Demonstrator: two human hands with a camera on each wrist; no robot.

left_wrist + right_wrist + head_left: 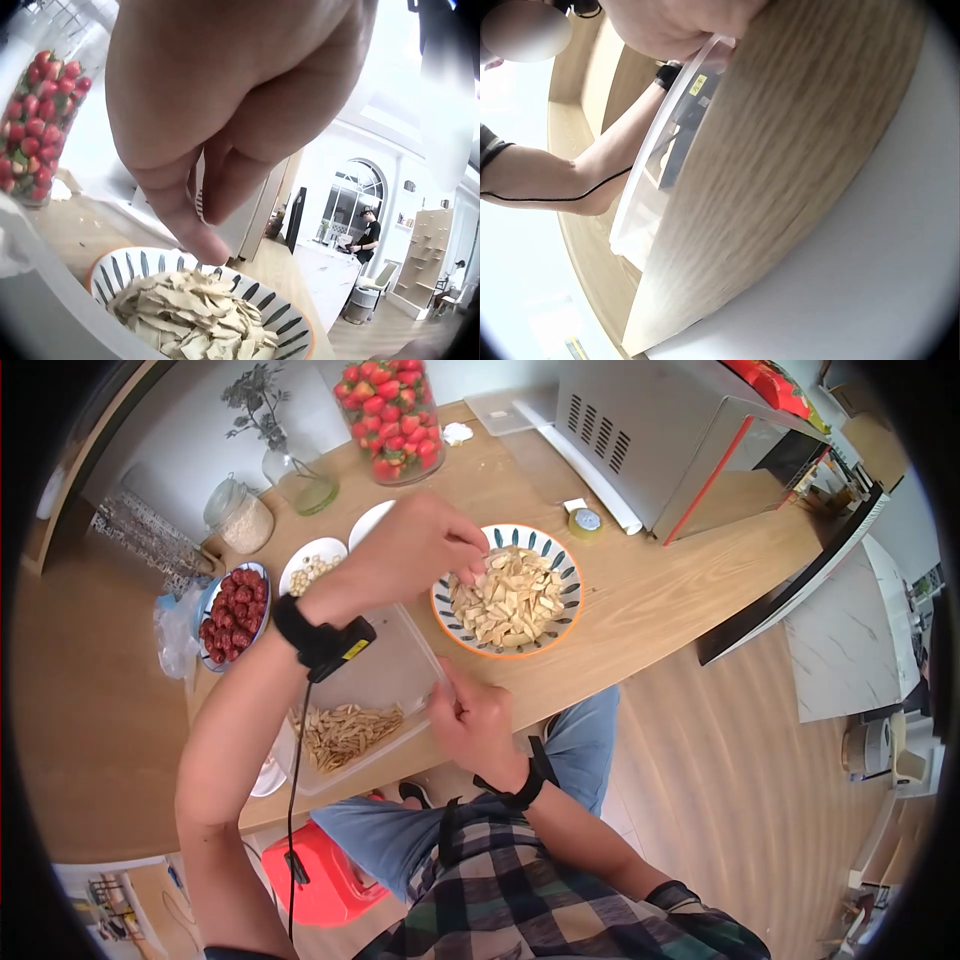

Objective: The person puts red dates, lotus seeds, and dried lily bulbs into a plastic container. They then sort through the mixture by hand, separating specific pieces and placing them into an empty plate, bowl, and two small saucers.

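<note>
My left hand [425,550] reaches over the left part of a striped bowl [572,590] with an orange rim. Pale dried slices [515,600] are heaped in the bowl. In the left wrist view the fingers [202,244] point down just above the heap, loosely bent, and no slice shows between them. My right hand [475,725] grips the near right rim of a clear plastic box [385,655]. Thin tan dried pieces [350,735] lie in the box's near end. The right wrist view shows that hand [686,26] at the box rim, beside the table edge.
Behind the left forearm are a bowl of dark red dried fruit [235,615], a dish of pale round pieces [310,565] and a glass jar [240,515]. A jar of strawberries [390,420] and a vase [300,480] stand farther back. A microwave [660,440] and tape roll [583,520] are right.
</note>
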